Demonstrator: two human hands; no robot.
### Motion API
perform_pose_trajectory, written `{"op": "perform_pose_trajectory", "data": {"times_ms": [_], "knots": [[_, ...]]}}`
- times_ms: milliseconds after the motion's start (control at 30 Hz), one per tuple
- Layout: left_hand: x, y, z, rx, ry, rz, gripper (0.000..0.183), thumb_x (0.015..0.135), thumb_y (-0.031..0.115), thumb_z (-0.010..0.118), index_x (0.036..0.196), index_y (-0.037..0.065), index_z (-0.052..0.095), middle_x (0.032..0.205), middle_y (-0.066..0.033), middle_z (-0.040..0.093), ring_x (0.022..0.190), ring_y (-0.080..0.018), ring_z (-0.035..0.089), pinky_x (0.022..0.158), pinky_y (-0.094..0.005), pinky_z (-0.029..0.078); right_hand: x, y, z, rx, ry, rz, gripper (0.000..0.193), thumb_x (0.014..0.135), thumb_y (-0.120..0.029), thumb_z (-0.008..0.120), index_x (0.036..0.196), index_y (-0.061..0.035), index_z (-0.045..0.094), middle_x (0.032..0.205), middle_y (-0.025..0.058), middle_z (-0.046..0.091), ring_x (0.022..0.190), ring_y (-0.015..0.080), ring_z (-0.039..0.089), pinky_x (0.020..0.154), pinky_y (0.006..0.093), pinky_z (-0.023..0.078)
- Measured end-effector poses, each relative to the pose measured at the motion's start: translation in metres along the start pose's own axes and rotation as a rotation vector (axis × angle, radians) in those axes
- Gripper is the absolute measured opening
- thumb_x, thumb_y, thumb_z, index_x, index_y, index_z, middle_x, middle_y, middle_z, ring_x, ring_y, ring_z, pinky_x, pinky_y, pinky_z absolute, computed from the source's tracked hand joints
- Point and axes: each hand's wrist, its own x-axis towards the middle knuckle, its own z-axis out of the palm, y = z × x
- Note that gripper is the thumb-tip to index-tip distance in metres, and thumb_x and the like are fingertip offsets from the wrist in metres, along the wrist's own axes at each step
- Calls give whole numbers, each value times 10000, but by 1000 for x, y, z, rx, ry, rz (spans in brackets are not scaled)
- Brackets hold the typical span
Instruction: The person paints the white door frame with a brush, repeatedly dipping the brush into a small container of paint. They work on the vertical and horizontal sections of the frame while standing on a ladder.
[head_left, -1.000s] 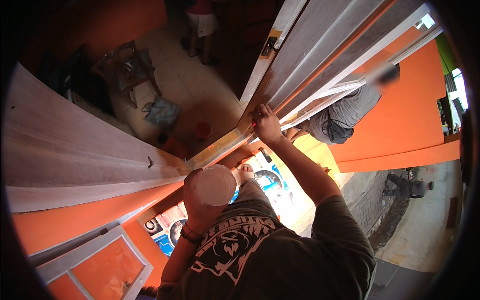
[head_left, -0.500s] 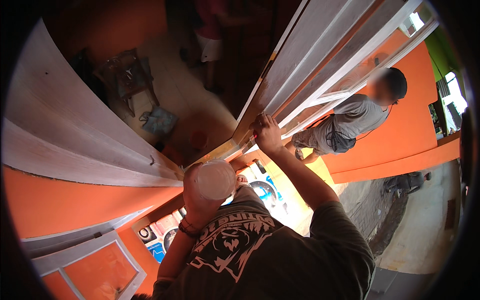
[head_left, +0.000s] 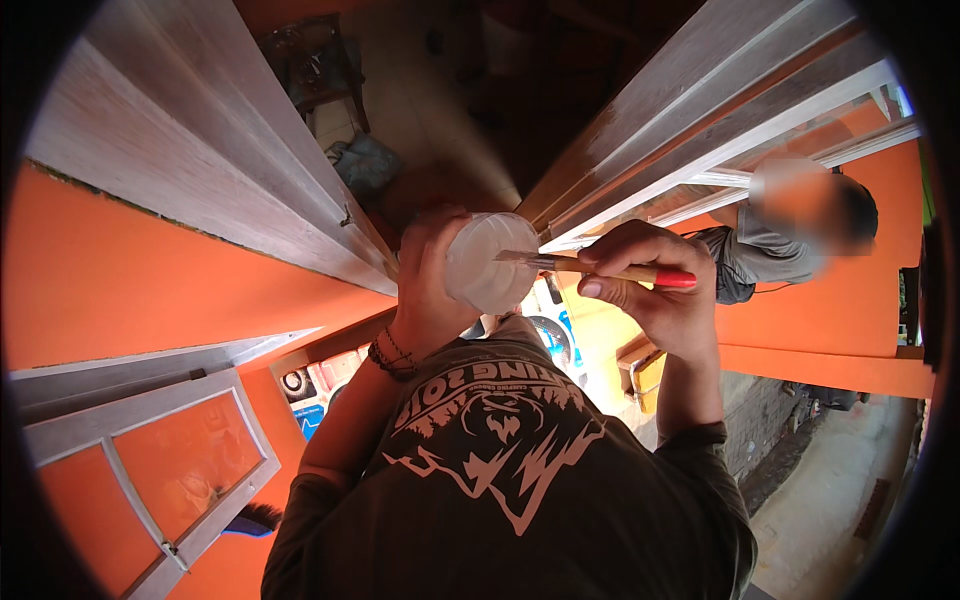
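My left hand [head_left: 425,270] is wrapped round a translucent plastic cup [head_left: 470,272], whose open top faces up toward me. Some pale stuff coats its inside; how full it is I cannot tell. Between the thumb and fingers of my right hand [head_left: 665,290] is a paintbrush [head_left: 560,263] with a wooden handle and a red end. Its bristles reach into the cup. Beyond my right hand stands a door frame [head_left: 680,130] with whitish-grey coating and a browner inner edge. On the left is a similar whitish wooden door panel [head_left: 220,150].
At the right, a person in grey [head_left: 770,245] stands close to the frame and an orange wall [head_left: 830,320]. Inside the dark room are a wooden chair [head_left: 315,65] and a bluish cloth or bag [head_left: 365,165]. A white-framed window [head_left: 195,455] is at lower left.
My right hand has come back from the door frame to the cup, bringing the brush tip into it. The cup has shifted up and right. The person in grey appears farther right.
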Motion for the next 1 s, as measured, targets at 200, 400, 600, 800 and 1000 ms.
{"op": "perform_pose_trajectory", "data": {"times_ms": [200,400,600,800,1000], "knots": [[11,5,-2,57,-3,120,816,587,171,926,1286,27,530,1286,-165,555,1218,-385,539,1010,-491,450,11,3,41,-248,-202,31,171,776,56,759,907,-37,702,923,78,711,813,227,708,709,311,583],[8,5,-4,90,26,159,787,616,187,901,1290,36,523,1277,-170,561,1209,-390,548,1015,-511,440,18,6,42,-317,-315,-8,167,761,60,751,889,-25,687,885,82,694,785,218,704,694,303,579],[5,7,-11,125,2,149,787,614,177,903,1289,36,523,1273,-163,566,1209,-388,548,1023,-523,431,27,-16,26,-269,-279,128,145,762,50,771,869,-10,694,861,84,707,788,185,717,724,288,573],[4,7,-12,154,27,144,793,601,159,901,1289,40,524,1276,-161,565,1208,-387,545,1025,-522,427,23,-14,44,-225,-29,182,148,821,-33,799,911,4,686,789,70,728,687,127,700,611,249,534],[0,2,-8,142,43,160,792,596,162,899,1285,45,526,1250,-157,565,1178,-383,553,1005,-518,434,19,-9,46,-460,38,292,161,828,-127,763,915,-30,669,850,154,708,765,276,731,687,353,575]]}}
